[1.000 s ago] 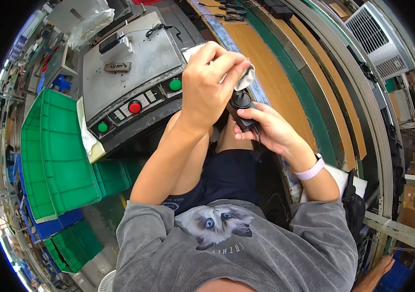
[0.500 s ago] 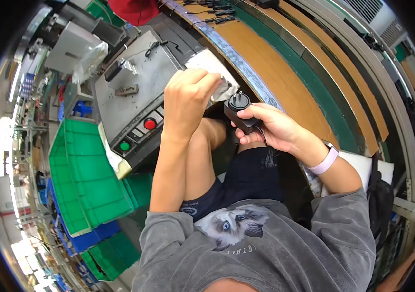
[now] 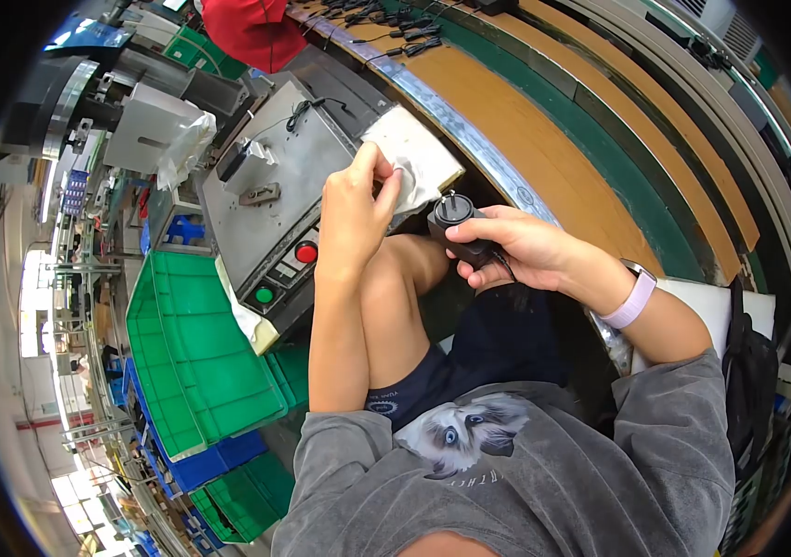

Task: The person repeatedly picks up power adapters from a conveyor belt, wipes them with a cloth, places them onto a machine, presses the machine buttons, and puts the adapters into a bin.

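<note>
**White cloth (image 3: 410,188) in the left hand (image 3: 351,215), black adapter (image 3: 454,213) in the right hand (image 3: 533,249)**

The left fingers pinch the white cloth between thumb and forefinger, and the loose part hangs out beyond their tips. The right fingers are closed around the body of the black adapter, with the thumb along its upper side. This grip is taken low, and I think it is for this reason that the round face and the metal pins (image 3: 452,195) remain uncovered, turned up and away from the palm. The cloth is just beside the pins; whether they touch, I cannot tell.

A black cable hangs below the right fingers, so it does not lie across the round face.

Just beyond the left fingers lies a pale pad (image 3: 405,130), on the corner of the machine (image 3: 295,162). To the left of these fingers are its red button (image 3: 306,252) and green button (image 3: 265,295), on the front edge facing the person, probably for easy reach. Beyond the right fingers runs the brown counter (image 3: 530,148), with black cables (image 3: 414,39) at its far end. Farthest left from the left fingers, and lower, is a green bin (image 3: 200,357), perhaps placed there to be near the seat.
</note>
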Motion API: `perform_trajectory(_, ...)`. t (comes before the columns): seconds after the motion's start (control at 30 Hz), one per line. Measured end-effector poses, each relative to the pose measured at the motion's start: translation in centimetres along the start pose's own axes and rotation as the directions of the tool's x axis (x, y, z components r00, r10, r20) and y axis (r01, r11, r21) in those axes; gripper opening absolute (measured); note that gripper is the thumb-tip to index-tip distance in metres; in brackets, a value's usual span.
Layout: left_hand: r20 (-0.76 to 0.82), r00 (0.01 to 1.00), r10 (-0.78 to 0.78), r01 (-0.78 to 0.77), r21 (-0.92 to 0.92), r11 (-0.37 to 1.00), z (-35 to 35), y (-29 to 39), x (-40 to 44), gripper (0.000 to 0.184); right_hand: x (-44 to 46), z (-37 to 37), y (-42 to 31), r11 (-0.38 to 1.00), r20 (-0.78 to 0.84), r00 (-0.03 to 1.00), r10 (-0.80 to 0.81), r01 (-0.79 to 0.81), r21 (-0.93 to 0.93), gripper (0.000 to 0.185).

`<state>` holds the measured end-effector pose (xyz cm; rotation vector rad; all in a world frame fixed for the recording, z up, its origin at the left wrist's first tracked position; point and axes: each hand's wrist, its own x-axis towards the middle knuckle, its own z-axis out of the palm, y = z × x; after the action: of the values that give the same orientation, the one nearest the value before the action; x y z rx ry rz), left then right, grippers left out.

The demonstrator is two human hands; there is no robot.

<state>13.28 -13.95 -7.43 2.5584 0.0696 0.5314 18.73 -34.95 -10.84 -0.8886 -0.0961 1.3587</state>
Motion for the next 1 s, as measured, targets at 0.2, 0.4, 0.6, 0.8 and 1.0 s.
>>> perform_trajectory(0.2, 0.051, 0.959, 0.279, -0.282, 0.302, 0.911, -0.1, 0.2, 0.1, 0.013, 0.1, -0.1, 0.2, 0.999, 0.015, 0.999, 0.032, -0.032, -0.023, 0.027)
perform_trajectory(0.4, -0.083, 0.972, 0.221, -0.222, -0.011, 0.975, 0.4, 1.8, -0.3, 0.016, 0.5, -0.3, 0.6, 0.999, 0.02, 0.999, 0.042, -0.042, -0.011, 0.027)
perform_trajectory(0.6, -0.169, 0.896, 0.41, -0.417, -0.003, 0.909, -0.3, 5.5, -1.9, 0.024, 0.4, 0.0, 0.8, 0.998, 0.022, 0.999, 0.042, -0.041, -0.052, 0.017)
perform_trajectory(0.8, -0.035, 0.787, 0.616, -0.616, -0.013, 0.787, -1.5, 7.6, -5.6, 0.028, 0.0, -0.6, 0.9, 0.992, 0.068, 0.99, -0.123, 0.124, 0.002, 0.026)
perform_trajectory(1.0, -0.081, 0.893, 0.443, -0.448, -0.261, 0.855, -1.1, 6.2, -6.2, 0.031, -1.1, 1.0, 0.2, 0.985, 0.014, 0.987, -0.161, 0.161, -0.053, 0.027)
